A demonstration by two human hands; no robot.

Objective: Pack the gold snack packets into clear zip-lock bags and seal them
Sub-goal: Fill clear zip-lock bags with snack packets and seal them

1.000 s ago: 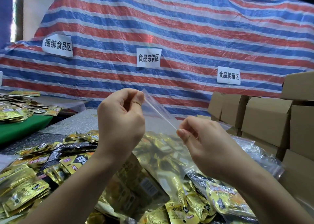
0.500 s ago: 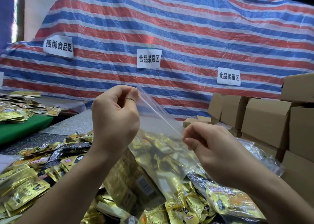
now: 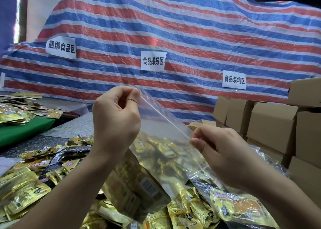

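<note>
My left hand (image 3: 115, 122) pinches the upper end of the zip strip on the clear plastic zip-lock bag (image 3: 161, 141), thumb and forefinger pressed together, other fingers curled. My right hand (image 3: 220, 152) pinches the lower end of the strip at 3 o'clock the same way. Bag hangs between them, tilted, gold foil snack packets (image 3: 137, 185) inside at its bottom. Loose gold packets (image 3: 22, 194) heaped on the table from 6 to 9 o'clock. Filled clear bag (image 3: 239, 209) at 5 o'clock, cut off by the frame edge. Brown cardboard boxes (image 3: 271, 129) stacked at 3 o'clock. Red-white-blue striped tarp (image 3: 173, 28) at 12 o'clock carries three white paper signs (image 3: 152, 61). Green cloth (image 3: 22, 131) at 9 o'clock. Whether the zip is closed, cannot tell.
</note>
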